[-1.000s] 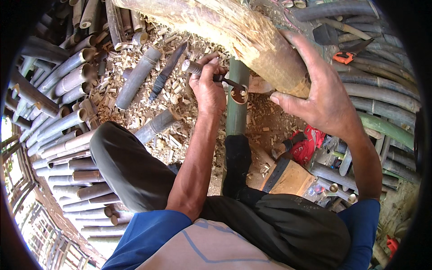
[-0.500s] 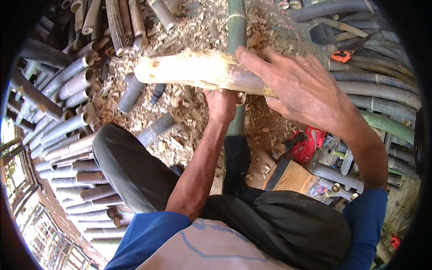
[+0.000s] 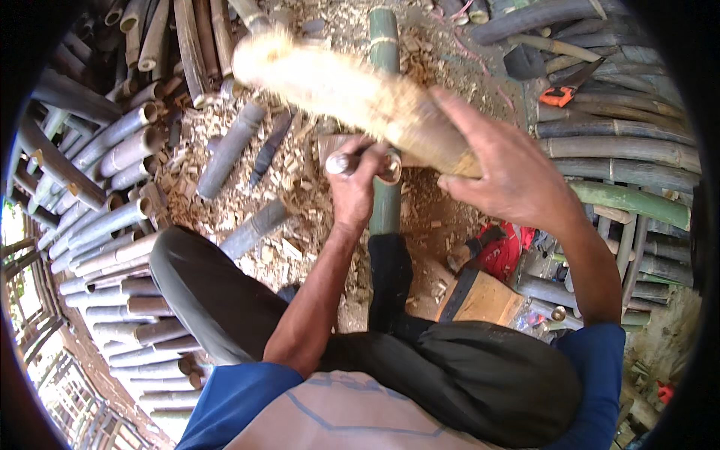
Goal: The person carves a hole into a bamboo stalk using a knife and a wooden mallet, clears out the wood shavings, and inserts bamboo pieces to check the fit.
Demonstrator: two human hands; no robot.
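We sit on a floor (image 3: pixel 600 142) made of long grey bamboo poles laid side by side. More bamboo poles (image 3: pixel 97 225) lie in a big heap on our left, with cut round ends. Between them the ground is full of pale wood chips (image 3: pixel 225 195). Our legs in dark trousers (image 3: pixel 225 300) are folded under us.

In the middle, a straight green bamboo pole (image 3: pixel 384 97) runs away from us, up to the top of the picture. Over it we hold a thick pale log (image 3: pixel 337 82). It looks blurry and fuzzy. It slants from the upper left down to the right, up in the air over the chips.

Our right hand (image 3: pixel 510 172) grips the lower right end of the log. The fingers are spread wide and curl around the wood, with the thumb below.

Our left hand (image 3: pixel 356 187) is just under the log, over the green pole. Its fingers are closed tight around a small tool with a shiny metal handle (image 3: pixel 345 163). The tool lies sideways, with a ring-like end near the log. We cannot tell if it touches the log.

By our right knee sits a brown wooden block (image 3: pixel 484 300), and a red tool (image 3: pixel 504 251) lies just behind it. Farther away on the right, a small orange tool (image 3: pixel 559 95) lies on the poles.
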